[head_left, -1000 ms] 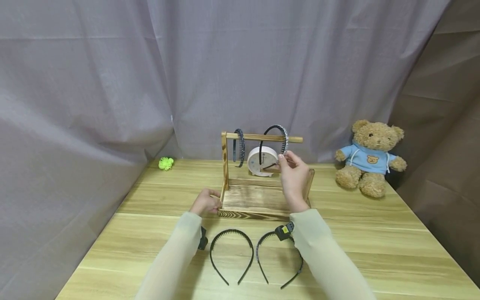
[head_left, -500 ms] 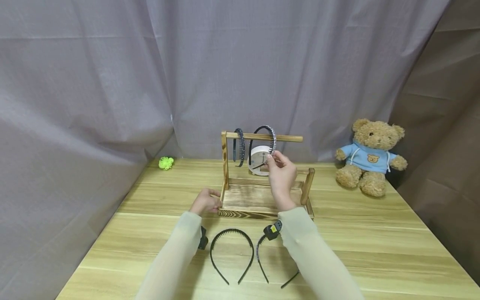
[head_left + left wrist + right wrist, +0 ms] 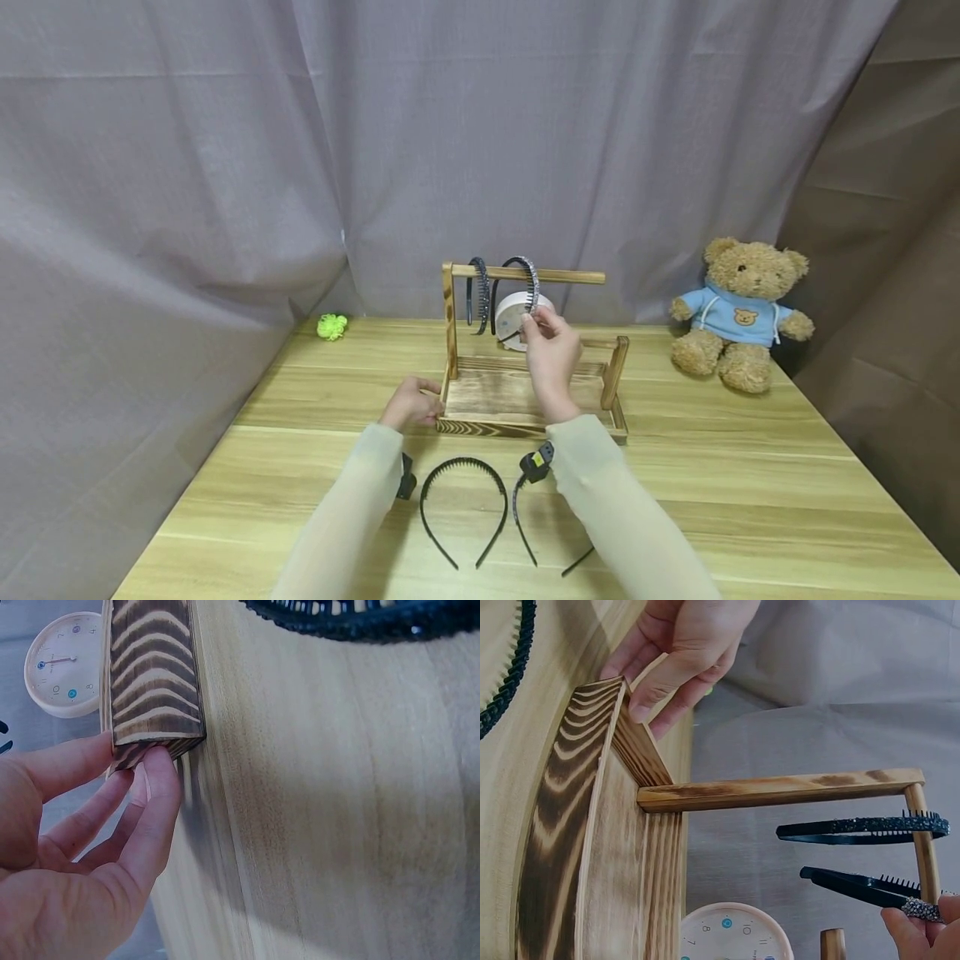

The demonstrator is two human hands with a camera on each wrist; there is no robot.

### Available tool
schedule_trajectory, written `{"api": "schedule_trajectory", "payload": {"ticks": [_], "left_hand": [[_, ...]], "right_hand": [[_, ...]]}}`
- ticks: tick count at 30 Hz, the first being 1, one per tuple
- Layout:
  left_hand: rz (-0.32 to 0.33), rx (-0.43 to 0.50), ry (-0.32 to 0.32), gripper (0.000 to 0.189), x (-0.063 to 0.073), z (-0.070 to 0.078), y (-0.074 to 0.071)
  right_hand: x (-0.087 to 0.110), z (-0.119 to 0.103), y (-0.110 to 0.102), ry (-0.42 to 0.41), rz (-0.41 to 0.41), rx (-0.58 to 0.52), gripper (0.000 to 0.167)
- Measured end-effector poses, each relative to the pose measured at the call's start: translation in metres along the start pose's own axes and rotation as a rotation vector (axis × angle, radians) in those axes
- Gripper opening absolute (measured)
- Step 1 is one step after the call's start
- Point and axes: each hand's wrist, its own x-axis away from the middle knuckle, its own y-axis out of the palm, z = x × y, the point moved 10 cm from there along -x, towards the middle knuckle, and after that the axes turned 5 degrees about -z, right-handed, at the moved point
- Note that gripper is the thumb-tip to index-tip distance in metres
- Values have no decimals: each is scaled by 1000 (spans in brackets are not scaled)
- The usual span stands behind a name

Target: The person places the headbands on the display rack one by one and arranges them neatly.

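- Silver-sparkled headband (image 3: 533, 285): light, springy, I'd guess; best taken by one side.
- Right hand (image 3: 553, 357) pinches it there.
- Left hand (image 3: 412, 402) grips the wooden rack (image 3: 491, 429).

Rack (image 3: 451, 325): smooth wood, streaked grain. Silver headband (image 3: 533, 282): smooth plastic, rough glittery coating. Curtain (image 3: 525, 133): matt cloth.

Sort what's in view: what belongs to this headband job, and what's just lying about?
Seems part of the job:
silver headband, pinched by the right hand
wooden stand, held by the left hand
dark hanging headband
front-left headband
front-right headband

Probably just lying about:
clock
teddy bear
green fuzzy thing
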Motion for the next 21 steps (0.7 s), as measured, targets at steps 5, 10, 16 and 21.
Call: {"api": "schedule_trajectory", "payload": {"ticks": [5, 10, 16, 21], "left_hand": [[4, 3, 2, 38, 1, 0, 0], [6, 10, 4, 37, 1, 0, 0], [10, 8, 4, 39, 1, 0, 0], [8, 0, 3, 40, 1, -1, 0]], "right_hand": [[2, -2, 5, -33, -6, 48, 18], [4, -4, 10, -51, -20, 94, 19], [8, -2, 17, -56, -35, 140, 23], [10, -1, 22, -63, -49, 159, 24]]}}
